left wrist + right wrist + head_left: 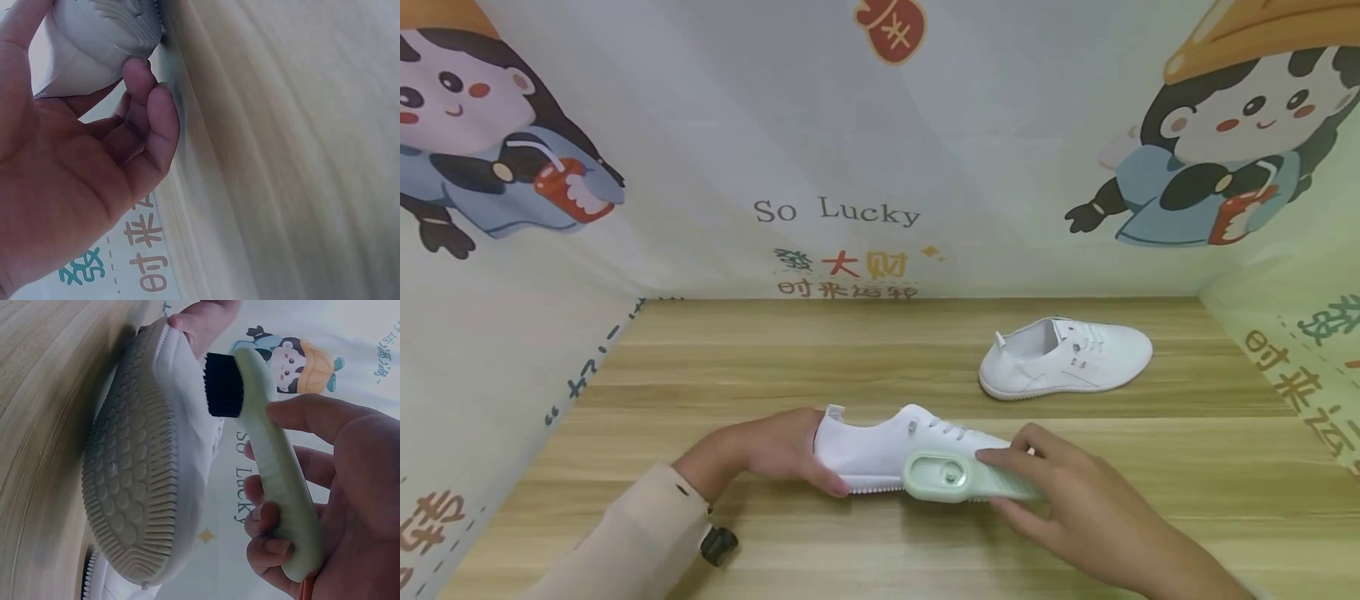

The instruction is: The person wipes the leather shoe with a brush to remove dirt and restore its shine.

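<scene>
A white lace-up shoe (pixel 865 450) is held at its heel by my left hand (pixel 778 450), the thumb along the near side. The right wrist view shows this shoe's ridged, dotted sole (pixel 128 475) tilted toward the camera. In my right hand (pixel 1067 492) is a pale green scrub brush (pixel 943 477), gripped by its handle. Its dark bristles (pixel 224 385) face the shoe's side; a small gap separates them there. From the left wrist, the heel (pixel 106 44) sits between thumb and fingers.
A second white shoe (pixel 1067 358) stands on the wood-patterned tabletop (pixel 820 350) at the back right, toe pointing right. Printed cloth walls (pixel 1000 167) enclose the back and both sides. A small black object (pixel 719 546) hangs by the left sleeve cuff.
</scene>
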Demonstrator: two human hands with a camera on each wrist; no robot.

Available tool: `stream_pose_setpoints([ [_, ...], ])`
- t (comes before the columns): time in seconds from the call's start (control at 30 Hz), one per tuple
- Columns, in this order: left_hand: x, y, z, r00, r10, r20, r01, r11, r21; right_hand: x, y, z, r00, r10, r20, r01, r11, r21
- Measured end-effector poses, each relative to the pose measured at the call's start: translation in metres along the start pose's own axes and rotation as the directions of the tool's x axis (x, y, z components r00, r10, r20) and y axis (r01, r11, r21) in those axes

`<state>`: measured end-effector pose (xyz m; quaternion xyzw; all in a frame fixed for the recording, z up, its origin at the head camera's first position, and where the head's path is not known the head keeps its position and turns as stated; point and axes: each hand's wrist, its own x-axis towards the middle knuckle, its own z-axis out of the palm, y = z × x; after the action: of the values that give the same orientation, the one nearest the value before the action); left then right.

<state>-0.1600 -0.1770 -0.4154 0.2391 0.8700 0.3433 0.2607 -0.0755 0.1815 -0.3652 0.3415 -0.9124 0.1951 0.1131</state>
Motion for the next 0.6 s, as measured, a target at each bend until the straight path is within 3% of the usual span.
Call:
stream_pose_setpoints([
  [0.23,-0.004,0.004,0.004,1.000,0.019,0.000,-0.019,1.000,0.013,0.002,-0.002,0.000,0.999,0.034,-0.022,-0.034,0.999,-0.007],
  [0.47,-0.010,0.007,0.005,0.991,0.035,-0.132,-0.033,0.999,0.016,0.004,-0.001,0.001,0.998,0.058,-0.031,-0.058,0.998,0.013],
  [0.6,-0.012,0.009,0.006,0.988,0.044,-0.151,-0.041,0.999,0.020,0.004,-0.001,0.005,0.995,0.089,-0.034,-0.088,0.996,0.020],
])
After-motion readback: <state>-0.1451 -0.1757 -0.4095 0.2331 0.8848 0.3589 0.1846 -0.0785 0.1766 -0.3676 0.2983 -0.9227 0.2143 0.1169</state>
